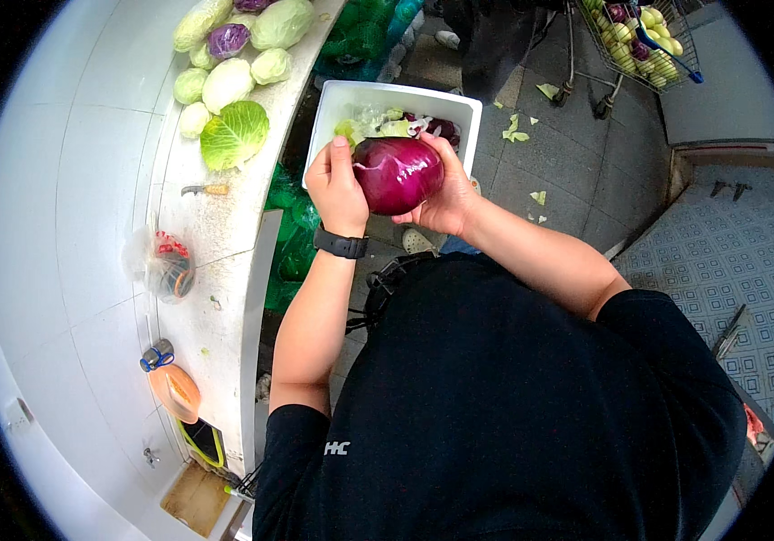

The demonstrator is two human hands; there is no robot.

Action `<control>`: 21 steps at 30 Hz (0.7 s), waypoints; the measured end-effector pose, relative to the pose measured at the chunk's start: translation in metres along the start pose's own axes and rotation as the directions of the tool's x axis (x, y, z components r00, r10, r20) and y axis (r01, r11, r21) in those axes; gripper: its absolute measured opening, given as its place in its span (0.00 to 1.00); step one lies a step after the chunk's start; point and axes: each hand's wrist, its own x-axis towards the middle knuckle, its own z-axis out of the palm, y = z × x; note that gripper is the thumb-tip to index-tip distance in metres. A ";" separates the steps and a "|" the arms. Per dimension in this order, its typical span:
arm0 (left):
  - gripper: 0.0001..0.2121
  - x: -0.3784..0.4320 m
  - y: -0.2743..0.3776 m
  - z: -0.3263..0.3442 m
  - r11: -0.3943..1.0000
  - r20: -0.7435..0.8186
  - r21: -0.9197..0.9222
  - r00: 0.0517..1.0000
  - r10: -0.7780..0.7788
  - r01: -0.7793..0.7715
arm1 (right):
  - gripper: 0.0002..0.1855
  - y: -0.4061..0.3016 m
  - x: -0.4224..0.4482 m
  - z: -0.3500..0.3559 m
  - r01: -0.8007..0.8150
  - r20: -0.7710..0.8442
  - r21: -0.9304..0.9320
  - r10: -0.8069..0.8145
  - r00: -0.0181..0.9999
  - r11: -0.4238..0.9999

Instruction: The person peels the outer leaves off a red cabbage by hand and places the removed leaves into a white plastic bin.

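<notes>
Between my two hands is a large, glossy purple cabbage (pixel 397 177), its surface crossed by a pale vein. My left hand (pixel 339 182) grips its left side, thumb on top, with a black band on the wrist. On the right side my right hand (pixel 447 193) cups it, fingers partly hidden beneath. Just beyond, a white foam box (pixel 400 91) holds green and purple leaf scraps and clear plastic. To the left, a large green cabbage leaf (pixel 234 135) lies on the white counter (pixel 224 237), near a small knife with a yellowish handle (pixel 207 190).
Green and purple cabbages (pixel 228 84) cluster on the counter's far end. A plastic bag (pixel 172 267) and a cut orange-fleshed fruit (pixel 176 392) lie nearer. Green net sacks (pixel 292 237) sit below. Leaf scraps (pixel 514 132) dot the floor; a loaded shopping cart (pixel 644 47) stands at upper right.
</notes>
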 end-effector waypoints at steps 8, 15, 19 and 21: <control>0.18 0.010 0.017 -0.012 0.815 -0.159 0.414 0.849 0.504 -0.406 | 0.35 0.011 0.003 0.009 0.097 -0.031 0.154 -0.094 0.995 0.983; 0.15 0.049 0.004 -0.027 0.608 0.072 0.664 0.846 0.528 -0.436 | 0.33 -0.011 0.020 -0.011 0.239 -0.187 0.162 -0.208 0.960 0.957; 0.19 0.049 -0.011 -0.013 0.585 0.422 0.557 0.807 0.413 -0.590 | 0.32 -0.015 0.019 -0.024 0.246 -0.147 0.145 -0.225 0.963 0.958; 0.18 0.034 -0.003 0.004 0.819 0.447 0.281 0.824 0.350 -0.500 | 0.32 -0.018 0.015 -0.026 0.209 0.022 0.111 -0.212 0.977 0.972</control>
